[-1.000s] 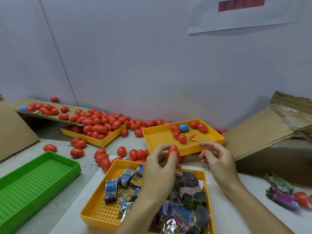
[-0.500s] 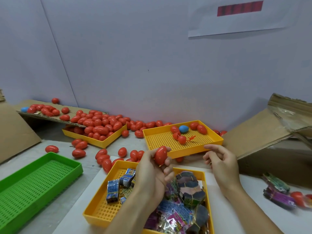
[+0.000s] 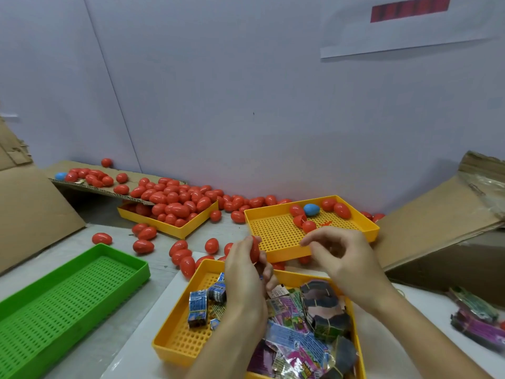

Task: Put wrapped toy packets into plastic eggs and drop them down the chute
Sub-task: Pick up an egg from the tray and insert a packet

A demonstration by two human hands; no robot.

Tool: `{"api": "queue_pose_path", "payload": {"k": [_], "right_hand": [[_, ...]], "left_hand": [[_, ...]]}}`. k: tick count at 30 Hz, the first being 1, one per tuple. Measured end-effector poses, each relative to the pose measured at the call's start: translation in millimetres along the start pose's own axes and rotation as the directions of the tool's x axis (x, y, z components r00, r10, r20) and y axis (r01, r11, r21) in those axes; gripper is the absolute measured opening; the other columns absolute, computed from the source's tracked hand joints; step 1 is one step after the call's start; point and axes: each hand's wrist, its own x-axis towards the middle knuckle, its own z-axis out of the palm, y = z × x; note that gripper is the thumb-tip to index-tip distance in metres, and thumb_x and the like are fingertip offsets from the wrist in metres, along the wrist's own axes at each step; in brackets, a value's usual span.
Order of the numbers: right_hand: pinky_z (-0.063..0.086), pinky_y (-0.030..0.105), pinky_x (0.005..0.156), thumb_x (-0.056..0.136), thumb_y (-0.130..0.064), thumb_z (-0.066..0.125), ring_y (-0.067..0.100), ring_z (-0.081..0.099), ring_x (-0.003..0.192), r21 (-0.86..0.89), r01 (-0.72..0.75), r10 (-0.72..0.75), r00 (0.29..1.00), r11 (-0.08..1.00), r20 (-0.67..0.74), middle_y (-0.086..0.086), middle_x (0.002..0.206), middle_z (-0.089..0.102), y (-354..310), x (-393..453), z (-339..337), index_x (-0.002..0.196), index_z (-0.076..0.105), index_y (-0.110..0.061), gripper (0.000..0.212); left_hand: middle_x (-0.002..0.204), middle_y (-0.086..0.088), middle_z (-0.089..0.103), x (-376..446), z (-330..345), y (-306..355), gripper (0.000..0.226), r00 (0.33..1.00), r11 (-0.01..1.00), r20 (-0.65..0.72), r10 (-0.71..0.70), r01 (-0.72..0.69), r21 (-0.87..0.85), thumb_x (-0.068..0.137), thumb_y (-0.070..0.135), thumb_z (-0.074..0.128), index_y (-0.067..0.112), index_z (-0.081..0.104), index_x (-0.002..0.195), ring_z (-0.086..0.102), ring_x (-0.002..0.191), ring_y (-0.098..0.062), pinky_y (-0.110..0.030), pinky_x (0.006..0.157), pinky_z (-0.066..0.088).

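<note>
My left hand (image 3: 244,272) grips a closed red plastic egg (image 3: 255,250) above the far edge of the near yellow tray (image 3: 177,343). That tray holds several wrapped toy packets (image 3: 289,324). My right hand (image 3: 337,255) hovers just right of the egg with its fingers loosely curled and nothing in them. Behind my hands a second yellow tray (image 3: 276,236) holds a few red eggs and one blue egg (image 3: 311,209). At the far left a sloping cardboard chute (image 3: 128,177) carries several red eggs down into a third yellow tray (image 3: 175,229) heaped with eggs.
A green perforated tray (image 3: 65,291) lies at the left. Loose red eggs (image 3: 143,246) are scattered on the table between the trays. A cardboard box (image 3: 437,222) stands at the right, with more packets (image 3: 475,315) in front of it. A cardboard sheet (image 3: 30,212) leans at the far left.
My left hand turned the red egg from upright at its fingertips to lying within its grip. My right hand drew away from the egg, then came back closer to it.
</note>
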Motion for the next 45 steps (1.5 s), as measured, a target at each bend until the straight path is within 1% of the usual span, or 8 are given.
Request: {"api": "queue_pose_path", "payload": {"k": [4,10,15,19,24,29,38,45], "right_hand": [[0.049,0.021,0.065,0.088,-0.026,0.07,0.005,0.061,0.079,-0.239,0.142,-0.033,0.912,0.961,0.41,-0.017,0.078,0.069,-15.1,-2.9,13.6,0.086,0.078,-0.027,0.008],[0.048,0.026,0.077,0.081,-0.048,0.075,0.006,0.054,0.089,-0.38,0.166,0.071,0.839,0.91,0.539,-0.013,0.092,0.063,-14.3,-10.8,25.8,0.098,0.074,-0.025,0.029],[0.032,0.017,0.072,0.088,-0.039,0.068,0.008,0.055,0.084,-0.394,0.176,0.064,0.849,0.902,0.525,-0.015,0.084,0.063,-15.6,-14.8,29.4,0.09,0.074,-0.026,0.015],[0.047,0.021,0.064,0.09,-0.031,0.063,0.007,0.057,0.08,-0.36,0.141,0.043,0.888,0.922,0.458,-0.013,0.081,0.062,-16.9,-17.0,25.4,0.088,0.073,-0.023,0.013],[0.049,0.02,0.074,0.091,-0.024,0.065,0.004,0.055,0.088,-0.295,0.026,0.049,0.969,0.955,0.242,-0.012,0.086,0.059,-13.6,-27.5,17.7,0.08,0.066,-0.025,0.012],[0.05,0.013,0.067,0.091,-0.018,0.067,0.003,0.062,0.086,-0.12,-0.119,0.124,0.992,0.986,0.033,-0.014,0.082,0.066,-10.9,-56.8,4.5,0.075,0.064,-0.03,0.02],[0.041,0.017,0.05,0.1,-0.027,0.048,0.003,0.063,0.064,-0.179,-0.051,0.072,0.991,0.983,0.115,-0.004,0.07,0.064,-7.3,-76.3,-3.6,0.085,0.045,-0.036,0.018],[0.046,0.036,0.059,0.098,-0.032,0.045,0.018,0.06,0.069,-0.246,0.001,0.033,0.99,0.969,0.134,-0.001,0.076,0.063,-8.5,-80.3,-9.9,0.088,0.044,-0.035,0.01]], "left_hand": [[0.057,0.002,0.045,0.2,-1.2,1.2,0.018,0.997,0.998,-0.038,0.063,-0.063,-0.002,0.101,0.021,0.046,0.009,0.057,0.094,0.038,0.043,-0.01,-0.024,0.036,0.029],[0.057,0.002,0.048,1.8,-2.3,-0.7,0.018,0.994,0.994,-0.039,0.103,-0.102,0.038,0.101,0.021,0.046,0.01,0.058,0.094,0.039,0.043,-0.01,-0.024,0.035,0.029],[0.058,0.001,0.049,2.0,-1.7,-1.6,0.018,0.991,0.989,-0.019,0.131,-0.129,0.077,0.1,0.02,0.046,0.01,0.059,0.093,0.04,0.044,-0.011,-0.023,0.037,0.029],[0.059,0.001,0.05,0.1,-2.9,-1.6,0.018,0.986,0.981,0.001,0.166,-0.165,0.106,0.101,0.02,0.047,0.009,0.06,0.095,0.042,0.046,-0.012,-0.025,0.037,0.031],[0.061,0.001,0.05,-3.1,-1.8,-1.7,0.019,0.973,0.96,0.035,0.228,-0.23,0.16,0.102,0.021,0.047,0.011,0.062,0.095,0.045,0.05,-0.01,-0.025,0.041,0.036],[0.063,0.0,0.052,-12.8,4.3,-8.4,0.022,0.976,0.945,0.137,0.167,-0.198,0.261,0.103,0.022,0.045,0.012,0.063,0.093,0.047,0.054,-0.011,-0.026,0.048,0.038],[0.065,-0.003,0.052,-25.7,12.8,-13.6,0.024,0.971,0.918,0.211,0.113,-0.183,0.351,0.103,0.018,0.044,0.008,0.062,0.092,0.048,0.055,-0.012,-0.024,0.048,0.038],[0.065,0.001,0.05,-37.7,26.7,-22.5,0.021,0.954,0.89,0.283,0.097,-0.211,0.404,0.102,0.02,0.047,0.006,0.06,0.093,0.046,0.06,-0.012,-0.023,0.054,0.041]]}}
